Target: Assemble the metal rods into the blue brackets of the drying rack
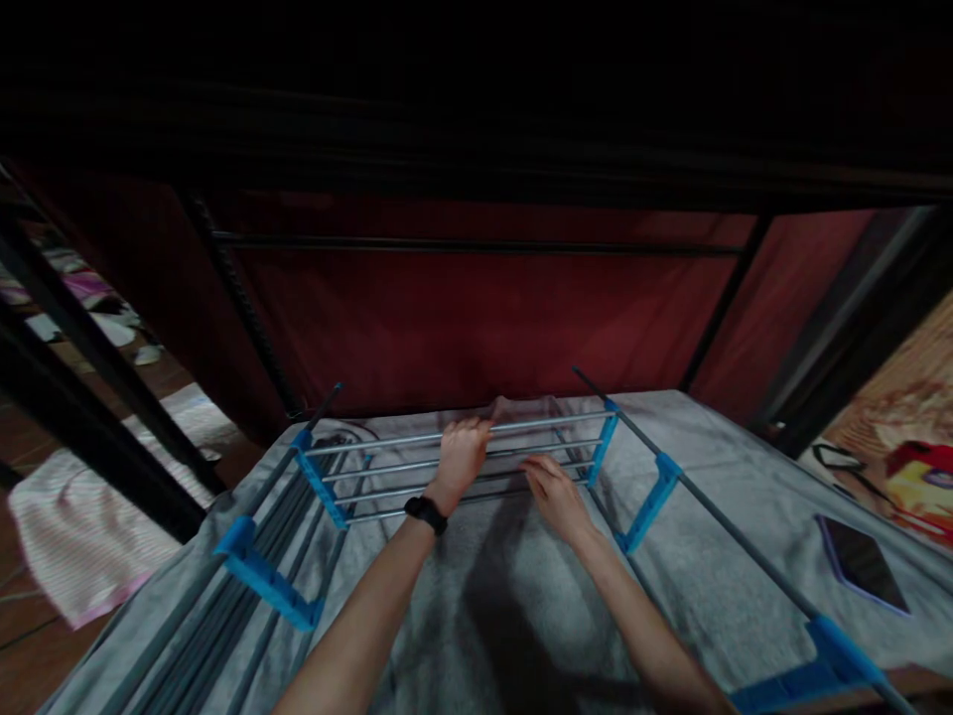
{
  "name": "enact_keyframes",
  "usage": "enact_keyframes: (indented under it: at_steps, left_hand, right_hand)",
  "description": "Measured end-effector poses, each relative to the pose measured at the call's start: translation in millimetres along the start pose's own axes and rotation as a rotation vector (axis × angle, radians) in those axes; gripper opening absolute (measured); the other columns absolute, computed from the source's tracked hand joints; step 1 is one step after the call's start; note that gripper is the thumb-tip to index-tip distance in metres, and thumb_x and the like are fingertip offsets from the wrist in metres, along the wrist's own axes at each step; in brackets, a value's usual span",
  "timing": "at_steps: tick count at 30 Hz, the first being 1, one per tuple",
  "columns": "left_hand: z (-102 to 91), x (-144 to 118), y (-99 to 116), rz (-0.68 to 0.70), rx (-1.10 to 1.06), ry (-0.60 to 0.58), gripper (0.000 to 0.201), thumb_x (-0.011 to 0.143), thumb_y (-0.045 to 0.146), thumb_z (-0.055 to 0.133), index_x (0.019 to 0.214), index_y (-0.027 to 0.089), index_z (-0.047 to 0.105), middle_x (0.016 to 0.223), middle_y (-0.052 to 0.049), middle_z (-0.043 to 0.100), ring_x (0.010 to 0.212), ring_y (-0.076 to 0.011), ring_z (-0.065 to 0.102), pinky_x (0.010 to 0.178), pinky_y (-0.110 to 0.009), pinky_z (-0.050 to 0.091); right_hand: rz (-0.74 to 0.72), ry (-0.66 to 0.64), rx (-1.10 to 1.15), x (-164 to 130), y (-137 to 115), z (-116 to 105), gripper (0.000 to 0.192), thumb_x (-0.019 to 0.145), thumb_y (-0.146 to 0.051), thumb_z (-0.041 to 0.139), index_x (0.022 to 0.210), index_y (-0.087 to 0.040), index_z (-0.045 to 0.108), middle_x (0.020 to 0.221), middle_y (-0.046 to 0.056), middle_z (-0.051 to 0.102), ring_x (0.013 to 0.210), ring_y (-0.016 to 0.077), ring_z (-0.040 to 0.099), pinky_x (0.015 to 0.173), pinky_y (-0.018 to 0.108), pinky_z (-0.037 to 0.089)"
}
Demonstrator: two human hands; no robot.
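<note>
A rack shelf of grey metal tubes [394, 492] with blue plastic end brackets [322, 482] stands on the grey cloth. My left hand [460, 457], with a black band on its wrist, is wrapped round the top tube near its middle. Just to the right, my right hand [555, 497] is at the lower tubes, its fingers bent together and pointing left. What lies between those fingertips is hidden. A long grey side pole [730, 516] runs along the right with more blue brackets [649, 503] on it. At the left are several loose grey tubes [245, 596] and another blue bracket [268, 576].
Grey cloth [715, 457] covers the surface, with a phone [862, 563] lying at its right. Behind stands a dark red panel [476, 318] framed by black bars. A striped cloth [96, 516] lies on the floor at left; a red and yellow packet [923, 487] is at far right.
</note>
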State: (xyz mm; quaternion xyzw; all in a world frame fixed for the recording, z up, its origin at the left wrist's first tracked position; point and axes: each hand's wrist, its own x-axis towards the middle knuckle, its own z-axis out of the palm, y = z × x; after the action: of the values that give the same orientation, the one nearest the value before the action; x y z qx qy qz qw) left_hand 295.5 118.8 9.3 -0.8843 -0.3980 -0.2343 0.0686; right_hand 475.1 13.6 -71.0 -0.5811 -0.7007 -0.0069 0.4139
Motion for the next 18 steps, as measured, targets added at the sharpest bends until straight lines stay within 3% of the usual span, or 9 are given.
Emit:
enact_keyframes:
  at_steps: [2,4,6,9,11,13,16,18]
  left_hand:
    - [1.1,0,-1,0.006,0.010,-0.004,0.030,0.100,0.027,0.042,0.119,0.026,0.065,0.112,-0.008,0.070,0.104,-0.0227,0.063,0.090,-0.035,0.044]
    - [2.4,0,-1,0.006,0.015,-0.010,0.031,0.100,0.029,0.041,0.121,0.026,0.064,0.112,-0.008,0.070,0.104,-0.0232,0.064,0.090,-0.036,0.044]
    - [3.8,1,-2,0.001,0.018,-0.016,0.032,0.100,0.029,0.042,0.122,0.026,0.064,0.113,-0.009,0.070,0.104,-0.0232,0.063,0.091,-0.036,0.044]
    - [5.4,3,-2,0.006,0.019,-0.024,0.031,0.098,0.028,0.043,0.121,0.027,0.064,0.113,-0.008,0.069,0.105,-0.0231,0.063,0.090,-0.035,0.044]
    - [5.4,3,-2,0.009,0.017,-0.035,0.030,0.098,0.026,0.045,0.120,0.028,0.065,0.112,-0.008,0.069,0.104,-0.0229,0.063,0.089,-0.035,0.044]
    - [4.4,3,-2,0.008,0.015,-0.044,0.030,0.098,0.026,0.045,0.120,0.028,0.065,0.110,-0.007,0.070,0.102,-0.0226,0.064,0.088,-0.034,0.043]
    - [2.4,4,-1,0.000,0.010,-0.052,0.031,0.099,0.025,0.043,0.120,0.027,0.065,0.110,-0.008,0.070,0.101,-0.0221,0.063,0.088,-0.034,0.043]
    - [1.8,4,-1,0.007,0.006,-0.053,0.031,0.099,0.025,0.042,0.120,0.027,0.065,0.110,-0.008,0.070,0.101,-0.0221,0.063,0.087,-0.034,0.043]
  right_hand:
    - [0.089,-0.003,0.071,-9,-1,-25,0.035,0.097,-0.021,0.040,0.111,-0.025,0.071,0.108,0.005,0.072,0.097,0.0199,0.068,0.088,0.035,0.055]
    - [0.182,0.130,0.048,-10,2,-57,0.032,0.096,-0.026,0.042,0.110,-0.023,0.071,0.105,0.006,0.073,0.097,0.0213,0.068,0.088,0.036,0.055]
    - [0.242,0.283,-0.112,-2,10,-92,0.035,0.095,-0.028,0.042,0.114,-0.021,0.070,0.113,0.009,0.071,0.104,0.0243,0.066,0.094,0.039,0.051]
    - [0.411,0.410,-0.396,18,32,-135,0.041,0.094,-0.024,0.041,0.123,-0.014,0.067,0.122,0.018,0.066,0.114,0.0295,0.062,0.099,0.044,0.046]
    - [0.563,0.373,-0.481,31,50,-150,0.043,0.092,-0.020,0.042,0.127,-0.008,0.064,0.121,0.023,0.065,0.111,0.0308,0.063,0.097,0.042,0.046]
    - [0.672,0.236,-0.422,41,68,-155,0.042,0.090,-0.017,0.043,0.124,-0.005,0.065,0.111,0.024,0.069,0.103,0.0291,0.067,0.090,0.039,0.049]
    - [0.739,0.040,-0.233,50,89,-150,0.038,0.087,-0.014,0.044,0.117,-0.007,0.068,0.091,0.016,0.074,0.080,0.0222,0.070,0.072,0.030,0.053]
    - [0.714,-0.016,-0.145,51,98,-147,0.040,0.086,-0.012,0.042,0.116,-0.010,0.068,0.083,0.011,0.074,0.066,0.0174,0.068,0.062,0.025,0.051]
